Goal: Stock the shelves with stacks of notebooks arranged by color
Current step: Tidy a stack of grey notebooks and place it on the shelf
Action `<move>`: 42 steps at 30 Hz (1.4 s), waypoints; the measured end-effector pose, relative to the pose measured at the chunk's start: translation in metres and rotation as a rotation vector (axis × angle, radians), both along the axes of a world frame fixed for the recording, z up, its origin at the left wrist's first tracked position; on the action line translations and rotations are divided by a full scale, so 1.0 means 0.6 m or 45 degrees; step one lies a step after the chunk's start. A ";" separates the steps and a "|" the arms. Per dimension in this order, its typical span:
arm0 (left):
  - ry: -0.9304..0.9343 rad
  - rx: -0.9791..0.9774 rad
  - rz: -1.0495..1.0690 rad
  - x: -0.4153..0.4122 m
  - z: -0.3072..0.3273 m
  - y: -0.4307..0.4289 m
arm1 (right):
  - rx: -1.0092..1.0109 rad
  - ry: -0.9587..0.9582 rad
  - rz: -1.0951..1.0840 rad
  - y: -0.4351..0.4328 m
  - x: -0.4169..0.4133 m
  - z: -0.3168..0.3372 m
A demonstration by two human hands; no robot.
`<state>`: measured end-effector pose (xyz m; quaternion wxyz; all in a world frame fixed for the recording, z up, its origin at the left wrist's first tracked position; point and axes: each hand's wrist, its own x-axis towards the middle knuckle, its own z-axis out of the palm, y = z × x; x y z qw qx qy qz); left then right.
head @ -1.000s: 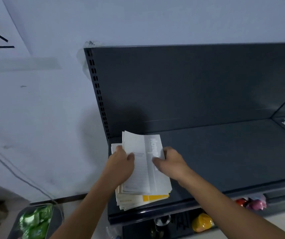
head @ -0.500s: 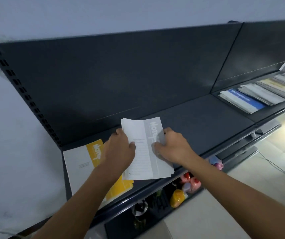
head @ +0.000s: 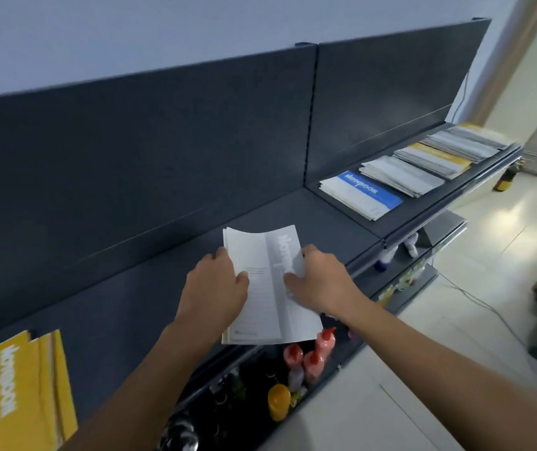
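A thin stack of white notebooks with a grey title band [head: 270,288] sits in both your hands over the front lip of the dark grey metal shelf [head: 130,304]. Its near edge overhangs the rail, and whether the far edge touches the shelf cannot be told. Your left grip [head: 215,288] is clamped on the stack's left side with the thumb on the cover. Your right grip [head: 322,281] is clamped on the right side with the thumb across the grey band. The top cover curls up at its far corner.

The stack is in the bare middle stretch of the shelf. A pile of yellow-banded notebooks [head: 23,385] lies well apart to your left, and a blue-banded pile [head: 361,193] lies in the next bay to your right. Beyond that is a grey pile [head: 400,175], which looks like the matching colour.

To place the stack well, square its edges between both palms first. Lower the far edge onto the shelf and slide it back until nothing overhangs. Press the curled cover flat before letting go. Red-capped squeeze bottles [head: 306,356] stand on the tier below, so a loose notebook could fall among them.
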<state>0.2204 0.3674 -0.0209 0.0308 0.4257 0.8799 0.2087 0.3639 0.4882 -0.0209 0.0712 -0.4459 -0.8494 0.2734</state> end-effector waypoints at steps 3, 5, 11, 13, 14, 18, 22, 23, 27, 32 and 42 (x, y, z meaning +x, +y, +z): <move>-0.004 0.012 -0.038 0.053 -0.001 0.086 | 0.026 0.011 -0.035 0.075 0.062 -0.001; -0.040 -0.010 -0.065 0.086 -0.001 0.131 | 0.006 0.002 -0.048 0.116 0.100 -0.001; -0.062 -0.035 -0.123 0.144 0.015 0.256 | -0.022 0.025 -0.115 0.238 0.165 0.005; -0.047 -0.041 -0.144 0.153 0.018 0.303 | -0.036 0.042 -0.151 0.278 0.177 0.002; -0.043 -0.046 -0.151 0.157 0.018 0.328 | -0.038 0.051 -0.164 0.298 0.183 -0.002; -0.083 -0.056 -0.192 0.177 0.015 0.431 | -0.022 0.035 -0.206 0.388 0.206 -0.009; -0.127 -0.045 -0.234 0.190 0.006 0.542 | -0.026 0.034 -0.275 0.489 0.226 -0.010; -0.129 -0.038 -0.238 0.193 0.004 0.570 | -0.021 0.050 -0.291 0.514 0.230 -0.010; -0.132 -0.027 -0.255 0.216 0.001 0.667 | -0.001 0.064 -0.329 0.601 0.255 -0.006; -0.070 -0.059 -0.269 0.246 -0.010 0.774 | -0.022 0.108 -0.335 0.704 0.292 -0.013; -0.119 -0.116 -0.002 0.364 -0.032 0.925 | -0.187 0.115 -0.093 0.906 0.385 -0.047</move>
